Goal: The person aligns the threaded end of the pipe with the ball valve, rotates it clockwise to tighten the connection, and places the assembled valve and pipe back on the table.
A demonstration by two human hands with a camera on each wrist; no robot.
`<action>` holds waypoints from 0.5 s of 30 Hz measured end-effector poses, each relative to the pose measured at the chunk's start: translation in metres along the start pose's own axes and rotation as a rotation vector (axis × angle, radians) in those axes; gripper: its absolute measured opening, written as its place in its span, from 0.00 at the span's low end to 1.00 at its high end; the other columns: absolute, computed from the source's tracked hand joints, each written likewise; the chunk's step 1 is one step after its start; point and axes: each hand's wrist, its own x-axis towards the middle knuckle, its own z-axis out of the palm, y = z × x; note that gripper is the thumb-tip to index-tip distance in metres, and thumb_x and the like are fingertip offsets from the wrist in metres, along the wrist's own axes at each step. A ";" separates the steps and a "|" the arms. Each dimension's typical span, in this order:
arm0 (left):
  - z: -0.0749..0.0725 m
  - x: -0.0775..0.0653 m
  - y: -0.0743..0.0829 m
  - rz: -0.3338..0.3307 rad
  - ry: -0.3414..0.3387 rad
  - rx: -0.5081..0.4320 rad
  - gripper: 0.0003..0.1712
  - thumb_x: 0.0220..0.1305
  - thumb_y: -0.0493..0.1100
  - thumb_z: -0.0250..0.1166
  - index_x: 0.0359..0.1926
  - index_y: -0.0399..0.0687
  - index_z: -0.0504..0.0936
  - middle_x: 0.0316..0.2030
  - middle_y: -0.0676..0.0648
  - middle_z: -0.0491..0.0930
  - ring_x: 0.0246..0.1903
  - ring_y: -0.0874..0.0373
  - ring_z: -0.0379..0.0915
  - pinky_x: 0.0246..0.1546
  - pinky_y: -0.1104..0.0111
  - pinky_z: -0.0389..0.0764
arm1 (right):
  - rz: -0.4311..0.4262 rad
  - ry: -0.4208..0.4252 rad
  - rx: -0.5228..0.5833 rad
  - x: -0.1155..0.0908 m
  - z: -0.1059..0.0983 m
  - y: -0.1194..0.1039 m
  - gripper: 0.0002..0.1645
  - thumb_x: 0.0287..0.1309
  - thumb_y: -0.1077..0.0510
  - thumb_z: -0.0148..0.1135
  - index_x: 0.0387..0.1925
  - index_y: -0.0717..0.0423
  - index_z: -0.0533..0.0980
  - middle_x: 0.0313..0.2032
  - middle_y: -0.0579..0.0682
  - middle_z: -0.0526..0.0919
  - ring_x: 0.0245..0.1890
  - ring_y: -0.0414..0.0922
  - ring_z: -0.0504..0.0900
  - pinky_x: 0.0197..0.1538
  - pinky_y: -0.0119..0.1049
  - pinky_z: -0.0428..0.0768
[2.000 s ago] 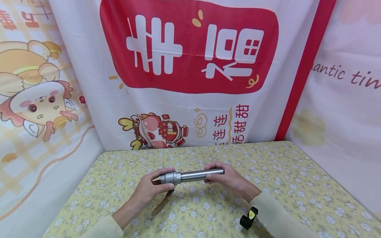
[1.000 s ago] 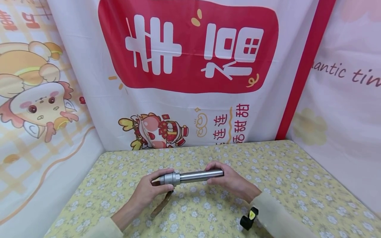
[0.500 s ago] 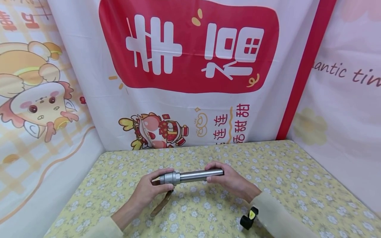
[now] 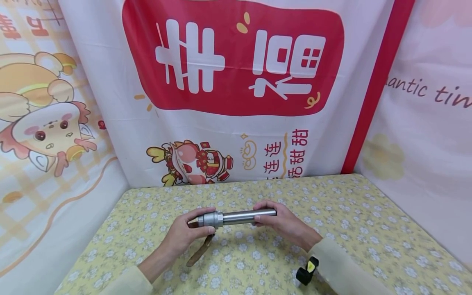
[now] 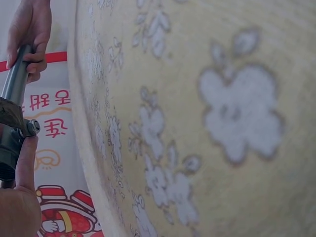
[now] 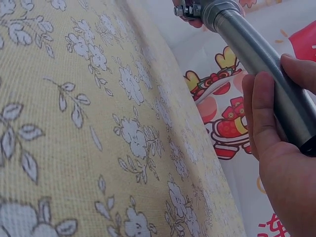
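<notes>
My left hand [image 4: 183, 232] grips a silver-grey ball valve [image 4: 211, 220] by its body, thumb on the near side and fingers on the far side. A long brownish lever [image 4: 200, 250] hangs from the valve toward me; a bolt [image 5: 33, 127] on it shows in the left wrist view. From the valve's right end runs a straight steel pipe [image 4: 239, 217]. My right hand [image 4: 285, 223] holds the pipe near its free end between thumb and fingers. In the right wrist view, a few threads show where the pipe [image 6: 261, 57] meets the valve.
A yellow flowered cloth [image 4: 236, 266] covers the table under my hands. A printed white banner [image 4: 236, 135] hangs along the back edge, with fabric sheets at both sides. A black strap device [image 4: 307, 271] sits at my right cuff.
My right thumb and fingers have shifted slightly on the pipe. The left hand, the valve and its lever stay in nearly the same place.
</notes>
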 end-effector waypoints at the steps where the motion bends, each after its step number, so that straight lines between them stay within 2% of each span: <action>1: 0.000 0.000 0.000 0.003 -0.001 0.003 0.35 0.65 0.45 0.81 0.72 0.52 0.84 0.70 0.36 0.76 0.53 0.49 0.84 0.53 0.54 0.88 | 0.003 0.004 0.005 0.000 0.000 0.000 0.24 0.74 0.58 0.71 0.64 0.65 0.75 0.57 0.56 0.82 0.52 0.47 0.89 0.69 0.56 0.82; 8: 0.000 0.001 0.003 0.020 -0.013 0.004 0.33 0.66 0.45 0.81 0.70 0.55 0.85 0.70 0.36 0.75 0.52 0.50 0.84 0.51 0.55 0.88 | 0.037 0.036 0.029 0.001 0.001 -0.001 0.27 0.74 0.56 0.72 0.65 0.66 0.74 0.59 0.59 0.80 0.53 0.48 0.89 0.69 0.52 0.82; 15: -0.001 0.002 0.004 0.032 -0.026 0.001 0.33 0.66 0.45 0.81 0.71 0.54 0.84 0.71 0.35 0.75 0.53 0.49 0.84 0.51 0.55 0.88 | 0.042 0.052 0.014 0.003 0.002 -0.001 0.27 0.75 0.53 0.71 0.64 0.65 0.75 0.60 0.58 0.79 0.56 0.49 0.87 0.72 0.55 0.80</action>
